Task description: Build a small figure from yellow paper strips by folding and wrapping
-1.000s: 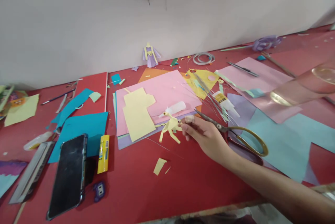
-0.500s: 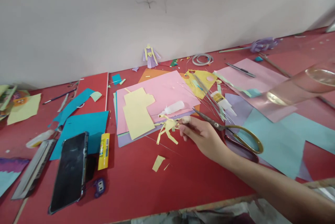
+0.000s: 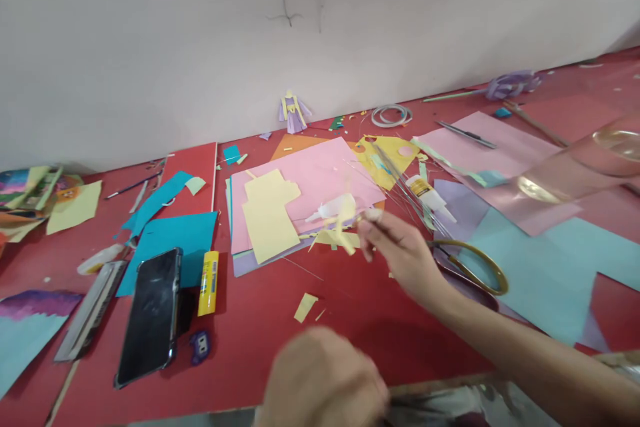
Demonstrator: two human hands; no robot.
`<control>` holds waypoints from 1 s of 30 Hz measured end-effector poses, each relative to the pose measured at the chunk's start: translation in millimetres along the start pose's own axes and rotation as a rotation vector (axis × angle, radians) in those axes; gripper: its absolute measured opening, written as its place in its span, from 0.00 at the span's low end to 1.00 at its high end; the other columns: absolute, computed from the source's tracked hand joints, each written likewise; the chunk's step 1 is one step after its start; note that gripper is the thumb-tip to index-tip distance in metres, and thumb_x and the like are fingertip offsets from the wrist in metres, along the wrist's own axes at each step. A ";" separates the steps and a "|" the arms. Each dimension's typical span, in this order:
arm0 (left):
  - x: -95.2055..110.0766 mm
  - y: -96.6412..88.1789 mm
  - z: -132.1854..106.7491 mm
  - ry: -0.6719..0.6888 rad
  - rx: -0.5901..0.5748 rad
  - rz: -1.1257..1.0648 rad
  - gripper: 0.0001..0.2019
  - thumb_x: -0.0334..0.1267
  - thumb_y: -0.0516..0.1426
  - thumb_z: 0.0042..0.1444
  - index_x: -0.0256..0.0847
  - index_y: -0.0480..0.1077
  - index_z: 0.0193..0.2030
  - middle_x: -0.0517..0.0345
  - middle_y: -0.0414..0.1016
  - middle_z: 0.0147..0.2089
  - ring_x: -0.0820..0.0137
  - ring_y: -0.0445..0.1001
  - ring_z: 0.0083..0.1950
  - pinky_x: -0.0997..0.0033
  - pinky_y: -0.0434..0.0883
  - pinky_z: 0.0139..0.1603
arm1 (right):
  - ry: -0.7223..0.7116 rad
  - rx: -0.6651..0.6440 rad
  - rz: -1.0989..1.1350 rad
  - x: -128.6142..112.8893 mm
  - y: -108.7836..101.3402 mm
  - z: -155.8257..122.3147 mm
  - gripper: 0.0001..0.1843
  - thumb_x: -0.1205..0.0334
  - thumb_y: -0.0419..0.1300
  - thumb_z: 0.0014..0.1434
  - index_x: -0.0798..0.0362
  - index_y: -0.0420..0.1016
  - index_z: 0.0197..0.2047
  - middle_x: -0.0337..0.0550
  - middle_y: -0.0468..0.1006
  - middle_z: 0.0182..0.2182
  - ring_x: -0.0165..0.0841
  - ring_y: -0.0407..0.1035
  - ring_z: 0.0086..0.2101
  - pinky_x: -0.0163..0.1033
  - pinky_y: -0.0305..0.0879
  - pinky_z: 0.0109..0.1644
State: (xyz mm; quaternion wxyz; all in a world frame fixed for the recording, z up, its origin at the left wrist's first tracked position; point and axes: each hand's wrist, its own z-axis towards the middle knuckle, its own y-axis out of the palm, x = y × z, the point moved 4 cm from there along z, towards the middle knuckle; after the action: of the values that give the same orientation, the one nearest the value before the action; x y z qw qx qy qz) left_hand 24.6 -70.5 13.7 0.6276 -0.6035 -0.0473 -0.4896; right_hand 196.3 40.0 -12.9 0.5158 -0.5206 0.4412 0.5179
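My right hand [image 3: 395, 244] pinches a small pale-yellow paper figure [image 3: 345, 217] between thumb and fingertips. The figure is smeared by motion, above the front edge of the paper stack. Low in the middle, blurred, is my left hand [image 3: 325, 377], its fingers not readable. Behind my right hand lie scissors [image 3: 483, 260], partly covered by it; their yellow-rimmed handle shows. A small white bottle [image 3: 330, 206] lies on pink paper [image 3: 320, 160], partly hidden by the figure. Pale-yellow cut paper [image 3: 270, 220] rests beside it.
Left on the red table [image 3: 250, 354] are a phone [image 3: 150, 317], a yellow glue stick [image 3: 208, 284] and a grey ruler-like tool [image 3: 90, 310]. A paper doll [image 3: 293, 114] leans on the wall. To the right are a glue bottle [image 3: 431, 197], a cutter [image 3: 467, 134] and a transparent cup-like object [image 3: 580, 167].
My right hand has lifted the paper figure and turned it, moving slightly up and right. My left hand has come into view from below. The whole scene has shifted a little to the right.
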 end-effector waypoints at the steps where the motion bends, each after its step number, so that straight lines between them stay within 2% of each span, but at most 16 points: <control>1: -9.8 -5.6 11.3 -0.004 0.029 0.024 0.11 0.34 0.51 0.64 0.53 0.69 0.50 0.54 0.75 0.46 0.64 0.73 0.48 0.60 0.74 0.47 | -0.015 0.053 0.079 0.7 -4.6 2.5 0.14 0.54 0.53 0.65 0.52 0.64 0.29 0.34 0.64 0.21 0.27 0.61 0.23 0.35 0.61 0.31; 3: -31.4 -17.3 35.2 -0.091 0.087 0.175 0.14 0.28 0.49 0.64 0.46 0.67 0.51 0.51 0.75 0.46 0.62 0.73 0.50 0.56 0.73 0.50 | 0.022 0.112 0.204 4.5 -10.6 6.5 0.12 0.54 0.56 0.63 0.51 0.66 0.32 0.34 0.64 0.24 0.26 0.60 0.23 0.34 0.60 0.28; 5: -47.6 -20.7 58.9 -0.131 0.016 0.325 0.11 0.30 0.49 0.64 0.42 0.66 0.51 0.49 0.73 0.50 0.61 0.71 0.53 0.54 0.71 0.52 | 0.060 0.106 0.280 6.7 -11.7 8.3 0.10 0.54 0.57 0.62 0.52 0.67 0.34 0.35 0.64 0.26 0.26 0.59 0.23 0.34 0.59 0.27; 8: -59.5 -16.7 86.9 -0.136 -0.035 0.469 0.13 0.34 0.53 0.63 0.38 0.64 0.54 0.47 0.72 0.51 0.57 0.69 0.55 0.52 0.70 0.54 | 0.054 0.049 0.279 3.0 -8.6 6.9 0.10 0.55 0.57 0.63 0.52 0.69 0.34 0.35 0.65 0.25 0.26 0.60 0.23 0.34 0.60 0.28; 10: -63.8 -10.7 97.4 -0.172 -0.077 0.509 0.16 0.30 0.52 0.62 0.36 0.63 0.56 0.43 0.70 0.53 0.56 0.69 0.54 0.53 0.71 0.51 | 0.019 0.032 0.224 -2.9 -7.3 4.8 0.11 0.54 0.56 0.63 0.53 0.69 0.34 0.35 0.65 0.24 0.26 0.60 0.23 0.34 0.61 0.28; 12: -65.7 -8.3 101.0 -0.190 -0.119 0.468 0.16 0.27 0.49 0.62 0.37 0.64 0.56 0.45 0.73 0.49 0.58 0.72 0.51 0.56 0.72 0.47 | -0.004 -0.008 0.159 -8.8 -5.6 3.0 0.12 0.54 0.55 0.63 0.52 0.68 0.32 0.34 0.65 0.23 0.26 0.61 0.23 0.34 0.62 0.29; 13: -65.8 -10.2 100.5 -0.178 -0.128 0.413 0.15 0.27 0.48 0.62 0.39 0.66 0.54 0.47 0.74 0.46 0.60 0.73 0.48 0.58 0.73 0.47 | -0.006 -0.058 0.115 -11.1 -3.8 2.2 0.12 0.54 0.55 0.64 0.52 0.68 0.32 0.34 0.65 0.23 0.26 0.62 0.23 0.34 0.62 0.29; 15: -69.2 -24.3 95.3 -0.222 -0.057 0.276 0.13 0.28 0.48 0.62 0.43 0.68 0.50 0.51 0.76 0.46 0.64 0.76 0.45 0.63 0.74 0.44 | -0.002 -0.214 0.001 -14.1 1.9 0.4 0.12 0.54 0.54 0.64 0.52 0.68 0.32 0.34 0.66 0.23 0.26 0.63 0.24 0.33 0.62 0.29; 18: -82.1 -56.7 78.3 -0.416 0.075 0.127 0.08 0.32 0.52 0.61 0.44 0.71 0.42 0.59 0.77 0.34 0.67 0.78 0.34 0.72 0.74 0.32 | -0.028 -0.412 -0.226 -14.3 9.2 -3.5 0.13 0.57 0.53 0.65 0.53 0.66 0.30 0.34 0.67 0.22 0.27 0.63 0.24 0.32 0.58 0.29; 20: -87.4 -78.2 64.4 -0.490 0.224 0.064 0.07 0.34 0.54 0.60 0.43 0.74 0.37 0.58 0.77 0.30 0.67 0.79 0.32 0.73 0.74 0.32 | -0.075 -0.437 -0.392 -11.6 10.9 -4.9 0.13 0.60 0.52 0.65 0.53 0.66 0.28 0.34 0.67 0.22 0.27 0.62 0.24 0.32 0.55 0.29; 22: -88.5 -91.5 49.4 -0.556 0.396 -0.050 0.07 0.37 0.56 0.59 0.42 0.76 0.39 0.57 0.78 0.34 0.69 0.79 0.31 0.71 0.76 0.36 | -0.111 -0.421 -0.562 -6.3 11.9 -5.2 0.12 0.61 0.52 0.65 0.53 0.66 0.29 0.36 0.69 0.23 0.27 0.62 0.25 0.32 0.53 0.29; 23: -87.3 -94.9 41.3 -0.585 0.520 -0.143 0.08 0.38 0.58 0.58 0.41 0.76 0.40 0.56 0.79 0.36 0.69 0.79 0.32 0.70 0.77 0.38 | -0.120 -0.417 -0.647 -2.9 12.8 -4.9 0.12 0.61 0.52 0.65 0.53 0.67 0.29 0.37 0.70 0.23 0.28 0.62 0.25 0.33 0.52 0.29; 24: -85.1 -94.7 33.6 -0.608 0.628 -0.249 0.08 0.38 0.60 0.56 0.41 0.76 0.42 0.56 0.79 0.38 0.68 0.79 0.34 0.69 0.78 0.40 | -0.134 -0.417 -0.730 0.0 14.0 -4.3 0.12 0.62 0.52 0.65 0.53 0.68 0.29 0.38 0.71 0.24 0.29 0.64 0.25 0.34 0.52 0.29; 26: -78.7 -85.2 21.3 -0.636 0.762 -0.454 0.10 0.37 0.62 0.54 0.41 0.77 0.43 0.56 0.80 0.41 0.66 0.80 0.39 0.66 0.78 0.45 | -0.192 -0.413 -0.874 1.9 16.3 -2.4 0.13 0.61 0.51 0.65 0.53 0.70 0.30 0.41 0.74 0.26 0.31 0.67 0.28 0.35 0.53 0.31; 28: -71.6 -67.9 14.9 -0.644 0.723 -0.588 0.10 0.37 0.61 0.55 0.41 0.77 0.44 0.53 0.80 0.47 0.64 0.80 0.43 0.64 0.77 0.49 | -0.268 -0.387 -0.962 -2.7 15.7 -0.7 0.14 0.59 0.51 0.66 0.54 0.72 0.31 0.44 0.76 0.29 0.34 0.69 0.31 0.37 0.57 0.34; 30: -66.6 -52.9 9.7 -0.655 0.663 -0.567 0.11 0.39 0.61 0.56 0.42 0.78 0.46 0.52 0.79 0.50 0.61 0.77 0.52 0.65 0.75 0.54 | -0.327 -0.318 -1.011 -12.9 7.7 -1.4 0.14 0.58 0.52 0.66 0.54 0.72 0.32 0.47 0.76 0.32 0.37 0.71 0.35 0.39 0.61 0.38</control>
State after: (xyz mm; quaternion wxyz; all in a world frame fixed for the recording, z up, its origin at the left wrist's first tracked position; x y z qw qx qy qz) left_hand -40.1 -14.5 10.6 0.5800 -0.4579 -0.5530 -0.3849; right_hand 187.7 37.1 -0.8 0.6769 -0.6518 -0.0332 0.3402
